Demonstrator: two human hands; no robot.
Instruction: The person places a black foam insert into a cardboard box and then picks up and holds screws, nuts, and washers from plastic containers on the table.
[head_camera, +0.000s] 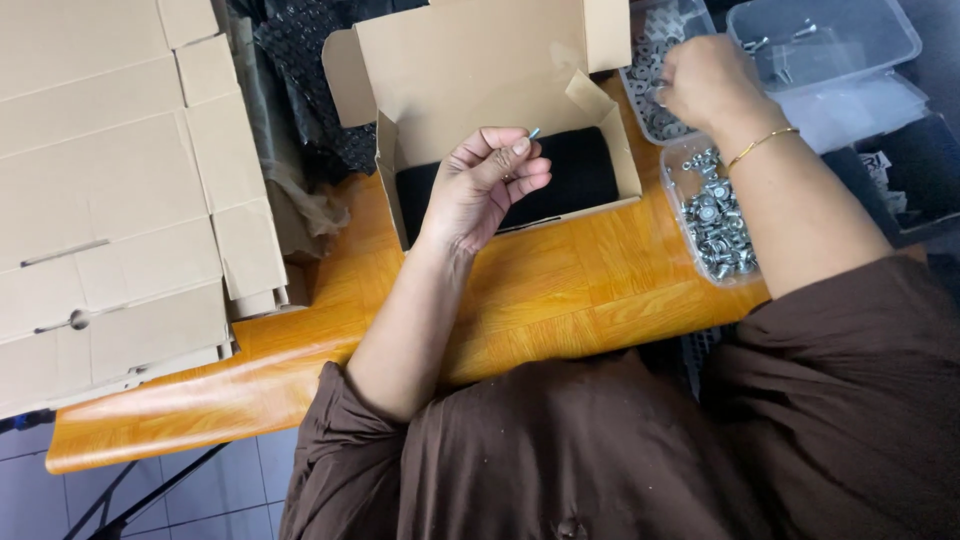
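Note:
My left hand (487, 185) hovers over the front of an open cardboard box (480, 70) and pinches a small metal screw (535, 132) between thumb and fingers. Inside the box lies a black item (580, 170). My right hand (705, 80), with a thin gold bracelet on the wrist, reaches with curled fingers into a clear plastic tray of small metal washers (645, 70); what it holds is hidden. A second clear tray of screws and bolts (715, 220) sits just below that wrist.
A stack of flattened cardboard boxes (110, 190) covers the left of the orange wooden table (540, 300). Black bubble wrap (310, 70) lies behind the box. A larger clear tub (825, 35) stands at the far right.

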